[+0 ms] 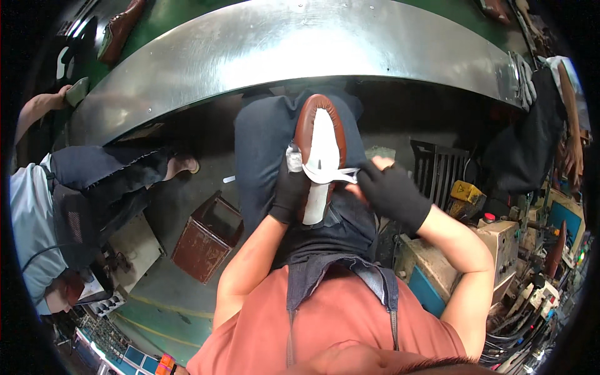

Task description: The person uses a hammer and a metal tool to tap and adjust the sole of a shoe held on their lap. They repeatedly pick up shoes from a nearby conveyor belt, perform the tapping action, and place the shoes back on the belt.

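Note:
Sole-up across my lap lies a brown leather shoe (304, 134), toe pointing away from me. A long white piece (324, 134) covers the middle of its underside. My left hand (289, 190), in a black fingerless glove, grips the shoe's left side; a pale silvery wrap (294, 157) shows at one finger. A thin white strip (341, 177) curves over the shoe's waist toward the right. Closed on the strip's right end is my right hand (394, 195), also in a black glove. The fingertips there are partly hidden.
A curved metal bench (300, 44) runs ahead of my knees, with a brown shoe (119, 32) beyond it. A brown stool (206, 237) stands at left, near a co-worker's legs (106, 175). Beige machinery (431, 262) and a yellow box (465, 192) are close on my right.

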`<action>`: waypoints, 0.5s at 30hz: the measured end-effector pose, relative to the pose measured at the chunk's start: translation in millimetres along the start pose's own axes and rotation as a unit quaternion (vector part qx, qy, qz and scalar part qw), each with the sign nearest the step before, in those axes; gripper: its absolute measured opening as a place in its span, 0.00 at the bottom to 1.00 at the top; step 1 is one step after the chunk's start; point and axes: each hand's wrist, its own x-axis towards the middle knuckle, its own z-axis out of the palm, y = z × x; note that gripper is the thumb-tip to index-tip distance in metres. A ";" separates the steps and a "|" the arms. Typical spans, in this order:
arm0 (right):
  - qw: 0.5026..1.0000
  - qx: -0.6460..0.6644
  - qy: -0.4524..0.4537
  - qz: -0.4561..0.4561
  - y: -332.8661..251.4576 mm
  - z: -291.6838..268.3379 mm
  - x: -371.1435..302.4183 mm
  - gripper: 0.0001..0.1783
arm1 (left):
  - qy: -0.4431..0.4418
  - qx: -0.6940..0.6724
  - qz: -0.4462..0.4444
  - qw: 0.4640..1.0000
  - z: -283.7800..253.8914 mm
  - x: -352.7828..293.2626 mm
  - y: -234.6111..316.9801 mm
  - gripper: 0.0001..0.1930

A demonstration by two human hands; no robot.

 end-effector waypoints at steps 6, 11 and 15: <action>0.994 -0.012 -0.109 0.001 8.6 -20.3 -4.6 0.17 | 0.038 0.188 0.149 0.970 -15.2 10.7 -16.3 0.25; 0.965 0.193 -0.058 -0.168 -49.5 -5.6 16.4 0.18 | -0.202 -0.008 0.008 0.979 -45.6 19.5 10.4 0.24; 0.986 0.155 -0.050 -0.027 -1.7 25.6 7.3 0.17 | -0.130 -0.158 -0.099 0.974 -20.8 6.5 41.6 0.29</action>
